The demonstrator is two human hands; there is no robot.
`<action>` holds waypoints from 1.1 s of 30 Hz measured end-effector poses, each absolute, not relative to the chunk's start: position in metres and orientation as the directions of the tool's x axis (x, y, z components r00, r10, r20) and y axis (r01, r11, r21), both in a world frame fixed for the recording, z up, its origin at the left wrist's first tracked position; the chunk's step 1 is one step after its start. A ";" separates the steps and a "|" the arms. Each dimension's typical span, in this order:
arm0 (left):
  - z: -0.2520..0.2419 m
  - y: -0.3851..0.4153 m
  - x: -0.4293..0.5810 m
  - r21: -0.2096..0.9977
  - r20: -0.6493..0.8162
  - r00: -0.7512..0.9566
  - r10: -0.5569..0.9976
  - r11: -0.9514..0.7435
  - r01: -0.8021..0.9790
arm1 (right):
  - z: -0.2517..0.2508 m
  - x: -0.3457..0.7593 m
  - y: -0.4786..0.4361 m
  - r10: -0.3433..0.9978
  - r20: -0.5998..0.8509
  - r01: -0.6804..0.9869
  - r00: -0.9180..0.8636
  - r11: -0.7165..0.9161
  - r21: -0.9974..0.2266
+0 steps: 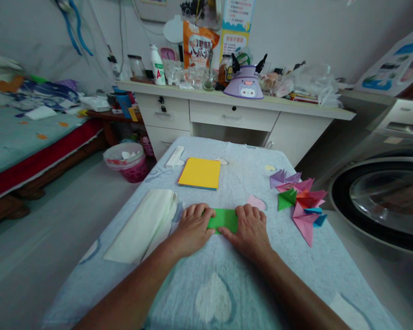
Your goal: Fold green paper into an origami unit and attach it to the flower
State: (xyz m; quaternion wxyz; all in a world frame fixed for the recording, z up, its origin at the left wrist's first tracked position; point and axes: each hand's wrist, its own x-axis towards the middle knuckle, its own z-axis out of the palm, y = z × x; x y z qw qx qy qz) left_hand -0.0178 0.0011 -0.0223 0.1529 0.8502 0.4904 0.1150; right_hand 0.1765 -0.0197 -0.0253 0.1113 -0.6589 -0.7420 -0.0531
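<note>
A green sheet of origami paper (223, 220), folded into a rectangle, lies flat on the cloth-covered table between my hands. My left hand (194, 228) grips its left end, fingers bent over the far side and thumb near the front edge. At the other end, my right hand (252, 229) holds the paper down, its thumb reaching along the near edge. Just beyond my hands is a stack of square paper with a yellow sheet (200, 172) on top. Folded paper figures in pink (304, 220), green (287, 199), purple (282, 178) and blue lie in a cluster to the right.
A folded white cloth or bag (144, 227) lies left of my left forearm. Farther back is a small white box-like object (175, 157). A cluttered white cabinet (165, 110) stands behind the table, a washing machine (392, 137) at right, a pink bin (134, 170) on the left floor.
</note>
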 end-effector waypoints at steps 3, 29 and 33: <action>-0.020 0.002 -0.023 0.402 0.029 0.511 0.859 -0.478 0.781 | -0.024 0.183 -0.020 0.970 0.212 0.987 -0.117 0.137 -0.082; -0.013 0.009 -0.038 0.468 -0.070 0.542 0.838 -0.452 0.759 | -0.015 0.196 -0.018 0.893 0.345 0.883 -0.288 0.387 -0.264; -0.018 0.003 -0.022 0.417 0.047 0.435 0.899 -0.413 0.810 | -0.021 0.176 -0.022 0.912 0.297 0.904 -0.284 0.358 -0.235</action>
